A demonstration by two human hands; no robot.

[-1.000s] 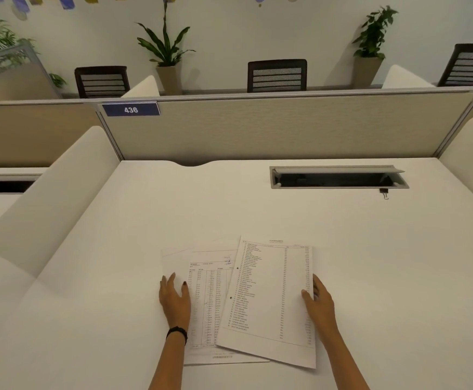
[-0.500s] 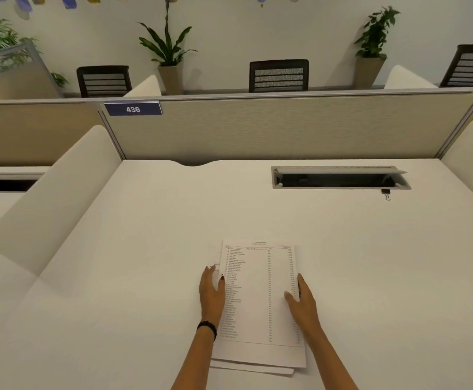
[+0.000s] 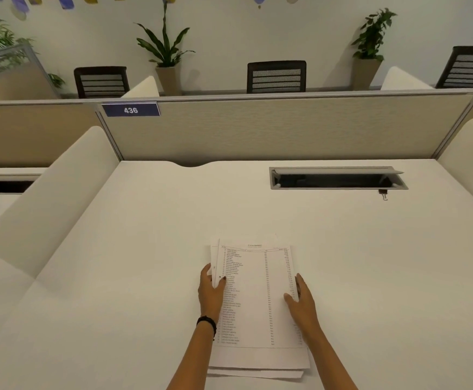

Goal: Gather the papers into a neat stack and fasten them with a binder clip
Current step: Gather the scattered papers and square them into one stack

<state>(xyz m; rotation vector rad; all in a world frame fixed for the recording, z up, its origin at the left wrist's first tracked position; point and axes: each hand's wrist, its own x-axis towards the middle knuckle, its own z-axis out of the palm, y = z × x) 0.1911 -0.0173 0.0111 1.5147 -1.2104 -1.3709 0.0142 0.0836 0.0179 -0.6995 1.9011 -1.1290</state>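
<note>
A loose stack of printed papers point(image 3: 258, 299) lies on the white desk point(image 3: 117, 277) in front of me, its edges still uneven at the top left and bottom. My left hand point(image 3: 211, 291) grips the stack's left edge, thumb on top and fingers under it. At the right edge my right hand point(image 3: 300, 302) holds the papers the same way, thumb on the sheet. A small black binder clip point(image 3: 383, 194) lies far back on the right, just in front of the cable slot.
An open cable slot point(image 3: 338, 180) with a grey lid is set into the desk at the back right. Curved white side dividers point(image 3: 49, 198) flank the desk, and a beige partition point(image 3: 272, 128) numbered 436 closes the back.
The two spread sheets have been pushed together into one overlapping stack. Both hands moved inward and now hold the stack at its left and right edges.
</note>
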